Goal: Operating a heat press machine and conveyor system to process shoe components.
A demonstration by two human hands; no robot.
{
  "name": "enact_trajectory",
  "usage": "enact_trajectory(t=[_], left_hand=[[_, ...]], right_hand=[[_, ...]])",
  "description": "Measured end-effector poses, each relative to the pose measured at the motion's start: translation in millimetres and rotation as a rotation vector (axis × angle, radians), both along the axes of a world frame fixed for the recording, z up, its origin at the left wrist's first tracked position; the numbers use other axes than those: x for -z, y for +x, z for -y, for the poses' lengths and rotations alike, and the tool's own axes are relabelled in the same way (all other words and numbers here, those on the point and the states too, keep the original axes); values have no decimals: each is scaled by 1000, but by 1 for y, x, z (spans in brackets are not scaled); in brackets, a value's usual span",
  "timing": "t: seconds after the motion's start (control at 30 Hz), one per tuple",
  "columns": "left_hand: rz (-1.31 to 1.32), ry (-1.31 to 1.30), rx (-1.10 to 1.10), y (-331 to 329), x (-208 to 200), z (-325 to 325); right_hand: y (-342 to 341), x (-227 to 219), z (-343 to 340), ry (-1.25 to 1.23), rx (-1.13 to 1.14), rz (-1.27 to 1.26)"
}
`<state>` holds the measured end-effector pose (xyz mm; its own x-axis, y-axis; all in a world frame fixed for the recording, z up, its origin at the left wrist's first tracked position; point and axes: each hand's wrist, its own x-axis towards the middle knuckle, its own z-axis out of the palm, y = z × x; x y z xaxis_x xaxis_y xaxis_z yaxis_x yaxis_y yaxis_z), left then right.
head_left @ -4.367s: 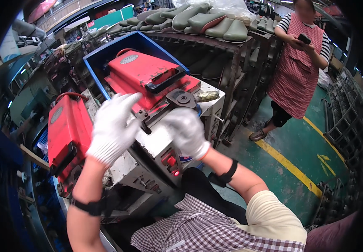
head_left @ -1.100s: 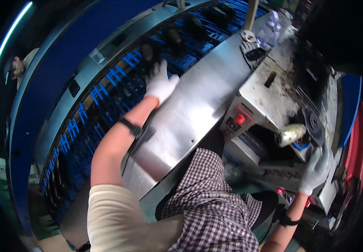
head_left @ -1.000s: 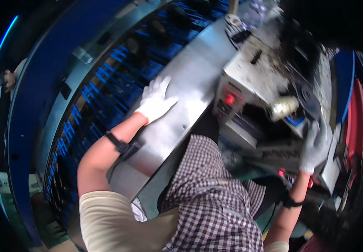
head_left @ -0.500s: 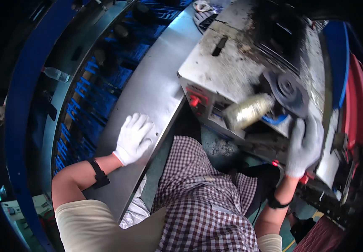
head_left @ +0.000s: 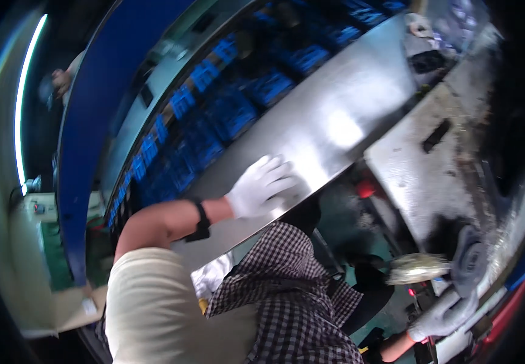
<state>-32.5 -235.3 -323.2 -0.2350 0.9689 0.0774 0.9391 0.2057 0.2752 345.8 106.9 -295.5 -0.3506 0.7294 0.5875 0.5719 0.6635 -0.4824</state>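
My left hand (head_left: 262,187), in a white knit glove, lies on the bare metal bench top (head_left: 335,130). Its fingers are spread, with nothing in them. At the lower right my right hand (head_left: 446,316), also in a white glove, is at the lower rim of a dark grey round disc (head_left: 470,259) with a raised ringed centre. Thumb and fingers appear closed on that rim, though blur hides the fingertips. Beside the disc, on its left, is a pale yellowish, shiny roll-like piece (head_left: 419,269); whether the two are joined is unclear.
A worn white machine housing (head_left: 417,176) with a dark slot stands right of the bench. Beyond the bench are rows of blue fixtures (head_left: 205,76). A blue beam (head_left: 95,145) rises on the left. Gloves and a dark item (head_left: 427,60) lie at the bench's far end.
The view has swung, so the bench and machine sit farther right and more slanted. My left hand stays spread on the bench. My right hand remains at the disc, now lower in view.
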Motion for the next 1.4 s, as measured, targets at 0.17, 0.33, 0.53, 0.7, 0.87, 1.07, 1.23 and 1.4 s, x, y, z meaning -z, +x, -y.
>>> enact_trajectory(t=[0.17,0.33,0.53,0.7,0.87,1.07,1.23,1.4], left_hand=[[-108,74,-28,3,20,-8],[-214,159,-189,14,45,20],[-36,50,-295,62,62,138],[-314,236,-839,76,5,307],[-377,14,-1264,119,0,427],[-412,128,-1754,96,-14,508],[424,-177,-1594,-23,-28,546],[-315,-676,-1965,-21,-4,464]], right_hand=[[14,1,-45,382,81,202],[-31,21,-11,517,-6,-81],[-105,44,164,-180,-423,-430],[-178,55,254,-95,-1029,-4],[-258,90,286,95,-1073,157],[-255,90,298,24,-1085,-44],[-255,87,298,-11,-1102,-83],[-250,91,294,64,-1049,-70]])
